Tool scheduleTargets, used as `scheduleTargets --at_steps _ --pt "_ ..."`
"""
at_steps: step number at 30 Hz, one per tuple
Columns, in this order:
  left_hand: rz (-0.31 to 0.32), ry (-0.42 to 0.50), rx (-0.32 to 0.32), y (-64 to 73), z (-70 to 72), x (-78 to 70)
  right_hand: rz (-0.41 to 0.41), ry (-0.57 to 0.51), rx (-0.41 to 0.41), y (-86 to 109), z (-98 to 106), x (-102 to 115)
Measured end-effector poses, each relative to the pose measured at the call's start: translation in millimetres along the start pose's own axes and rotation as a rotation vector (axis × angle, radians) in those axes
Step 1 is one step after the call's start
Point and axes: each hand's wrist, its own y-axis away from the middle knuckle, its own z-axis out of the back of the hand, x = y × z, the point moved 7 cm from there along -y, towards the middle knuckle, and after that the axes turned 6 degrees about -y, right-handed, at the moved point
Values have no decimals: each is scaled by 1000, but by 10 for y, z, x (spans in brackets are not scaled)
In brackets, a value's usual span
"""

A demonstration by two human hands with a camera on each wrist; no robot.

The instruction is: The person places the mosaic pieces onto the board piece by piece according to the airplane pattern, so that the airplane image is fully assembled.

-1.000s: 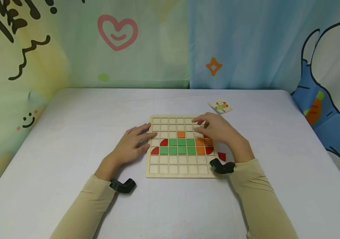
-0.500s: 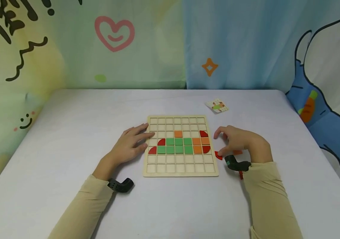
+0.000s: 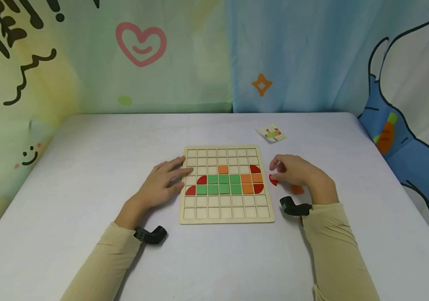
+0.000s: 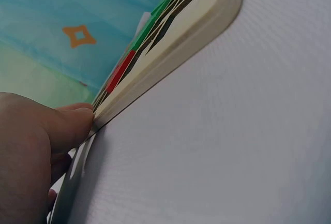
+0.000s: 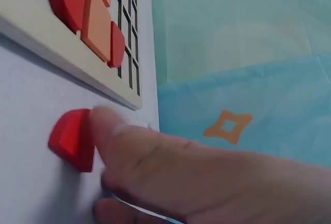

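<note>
A wooden grid board [image 3: 226, 221] lies on the table with green square tiles [image 3: 223, 189], orange square tiles [image 3: 247, 189] and red quarter-round tiles [image 3: 258, 189] in its cells. My left hand [image 3: 160, 183] rests at the board's left edge, fingers extended, index finger over the rim. Just off the right edge, my right hand [image 3: 300, 169] pinches a loose red quarter-round tile [image 5: 72, 140]. The thumb overlaps the tile's corner in the right wrist view, and the other fingers are partly hidden behind it.
An orange tile [image 3: 297, 190] lies on the table beneath the right hand, partly covered by it. A small pattern card [image 3: 271, 133] sits beyond the board's far right corner. Printed curtains [image 3: 184, 62] hang behind the table [image 3: 214, 263].
The right hand has moved off the board to the table at its right, taken hold of a red tile, and shifted it away from me. The left hand stays at the board.
</note>
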Motion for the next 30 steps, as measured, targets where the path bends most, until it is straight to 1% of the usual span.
scheduleTargets --at_steps 3,6,13,17,20,23,27,30 --pt "4 1 5 7 -6 7 2 -13 23 4 -16 15" --pt "2 -6 1 4 -8 13 4 -21 25 -6 -32 43" --pt "10 -4 10 -4 -4 5 38 -28 -35 -60 -45 71" --pt "4 1 -1 -3 20 -13 51 -31 -66 -78 -34 75" --pt "-3 0 -11 2 34 -16 59 -25 -112 -101 -3 97" --pt "2 -3 -10 3 28 1 80 -42 -187 -119 55 144" --pt "-4 5 -17 2 22 7 127 -111 -280 -128 119 251" --pt "-18 4 -25 0 16 2 160 -174 -308 -149 109 359"
